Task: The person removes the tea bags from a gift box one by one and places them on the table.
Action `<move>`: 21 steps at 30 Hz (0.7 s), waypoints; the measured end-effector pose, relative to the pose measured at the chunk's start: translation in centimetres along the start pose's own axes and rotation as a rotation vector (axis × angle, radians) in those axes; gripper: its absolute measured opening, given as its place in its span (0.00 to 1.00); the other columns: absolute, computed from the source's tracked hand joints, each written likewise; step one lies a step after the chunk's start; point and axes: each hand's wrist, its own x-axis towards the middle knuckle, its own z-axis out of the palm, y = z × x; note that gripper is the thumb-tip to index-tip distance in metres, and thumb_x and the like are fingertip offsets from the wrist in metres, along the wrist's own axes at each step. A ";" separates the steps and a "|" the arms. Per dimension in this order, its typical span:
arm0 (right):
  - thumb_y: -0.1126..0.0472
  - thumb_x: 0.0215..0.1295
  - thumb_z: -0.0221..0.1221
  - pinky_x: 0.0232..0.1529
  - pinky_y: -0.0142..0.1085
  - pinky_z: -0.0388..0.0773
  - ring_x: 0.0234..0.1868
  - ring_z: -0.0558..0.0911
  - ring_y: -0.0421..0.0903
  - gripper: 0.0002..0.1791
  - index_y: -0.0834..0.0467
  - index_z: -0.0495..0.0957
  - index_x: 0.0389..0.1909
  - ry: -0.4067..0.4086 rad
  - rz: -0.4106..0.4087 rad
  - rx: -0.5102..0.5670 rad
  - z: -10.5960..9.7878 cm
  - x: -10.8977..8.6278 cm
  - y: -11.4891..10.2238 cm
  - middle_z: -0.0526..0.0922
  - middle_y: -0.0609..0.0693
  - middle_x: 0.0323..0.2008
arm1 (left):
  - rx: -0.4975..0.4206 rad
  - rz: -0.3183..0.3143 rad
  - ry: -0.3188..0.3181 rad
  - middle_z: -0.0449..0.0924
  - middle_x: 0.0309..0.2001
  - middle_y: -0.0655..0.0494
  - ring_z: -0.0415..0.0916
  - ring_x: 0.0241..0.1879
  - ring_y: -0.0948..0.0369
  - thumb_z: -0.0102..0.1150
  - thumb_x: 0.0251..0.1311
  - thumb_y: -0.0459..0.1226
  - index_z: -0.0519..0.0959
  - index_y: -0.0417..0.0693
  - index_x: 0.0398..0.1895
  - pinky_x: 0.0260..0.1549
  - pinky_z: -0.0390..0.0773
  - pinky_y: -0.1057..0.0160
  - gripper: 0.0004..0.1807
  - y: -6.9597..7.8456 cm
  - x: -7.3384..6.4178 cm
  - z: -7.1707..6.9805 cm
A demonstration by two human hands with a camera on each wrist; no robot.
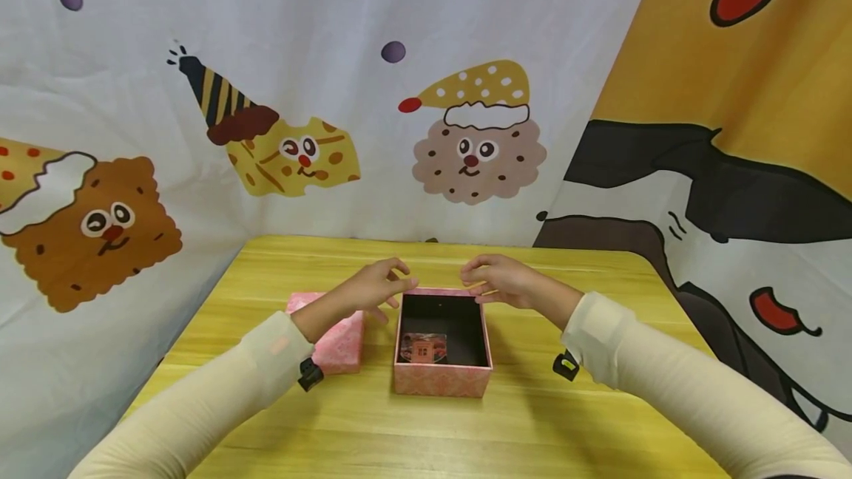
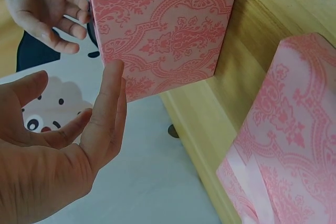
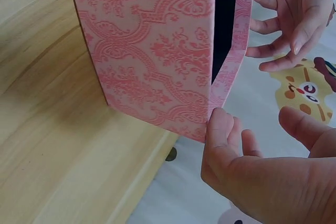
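Observation:
A pink patterned box [image 1: 441, 381] with a dark inside stands uncovered on the table. In its front left corner lies a small flat piece [image 1: 423, 350] with a reddish house-like picture; its kind is unclear. Over the box's back left corner is my left hand [image 1: 376, 287], its fingers loosely bent and holding nothing. Across from it, my right hand [image 1: 502, 281] is at the back right corner, relaxed, with fingertips close to the rim. Whether they touch it I cannot tell. Left of the box lies the matching pink lid [image 1: 341, 342], partly behind my left forearm.
The yellow wood-grain table [image 1: 373, 435] carries the box and lid. A cartoon-printed cloth [image 1: 373, 220] hangs behind the table's back edge. In the left wrist view, a pale ribbon [image 2: 257, 184] shows on the lid.

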 end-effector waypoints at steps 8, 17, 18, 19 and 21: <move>0.58 0.77 0.56 0.60 0.50 0.79 0.48 0.81 0.53 0.20 0.67 0.70 0.62 -0.005 -0.007 0.022 -0.3 -0.1 0.4 0.80 0.53 0.48 | 0.031 0.027 -0.002 0.73 0.62 0.37 0.82 0.44 0.47 0.59 0.73 0.44 0.70 0.40 0.67 0.33 0.87 0.45 0.26 -0.6 0.4 0.4; 0.59 0.77 0.55 0.61 0.51 0.78 0.47 0.82 0.52 0.17 0.65 0.72 0.59 -0.001 -0.007 0.029 -0.3 0.0 0.6 0.80 0.55 0.49 | 0.044 0.018 0.009 0.69 0.68 0.37 0.82 0.46 0.47 0.61 0.72 0.36 0.71 0.31 0.68 0.28 0.87 0.50 0.26 -1.3 0.4 1.1; 0.59 0.77 0.55 0.61 0.51 0.78 0.47 0.82 0.52 0.18 0.65 0.71 0.59 -0.003 -0.008 0.031 -0.3 0.0 0.6 0.80 0.55 0.49 | 0.047 0.018 0.010 0.68 0.68 0.36 0.82 0.46 0.47 0.62 0.71 0.36 0.70 0.30 0.68 0.28 0.86 0.51 0.27 -1.4 0.4 1.1; 0.59 0.78 0.55 0.61 0.51 0.78 0.47 0.82 0.51 0.18 0.66 0.71 0.60 -0.004 -0.008 0.030 -0.3 0.0 0.6 0.80 0.55 0.49 | 0.050 0.020 0.012 0.68 0.68 0.36 0.82 0.45 0.47 0.62 0.70 0.35 0.70 0.30 0.69 0.27 0.86 0.51 0.28 -1.5 0.4 1.2; 0.59 0.78 0.55 0.61 0.51 0.78 0.46 0.82 0.51 0.19 0.67 0.70 0.61 -0.005 -0.005 0.031 -0.3 0.0 0.6 0.80 0.54 0.48 | 0.058 0.026 0.015 0.67 0.68 0.35 0.82 0.43 0.48 0.63 0.69 0.34 0.69 0.29 0.69 0.28 0.86 0.49 0.29 -1.6 0.3 1.3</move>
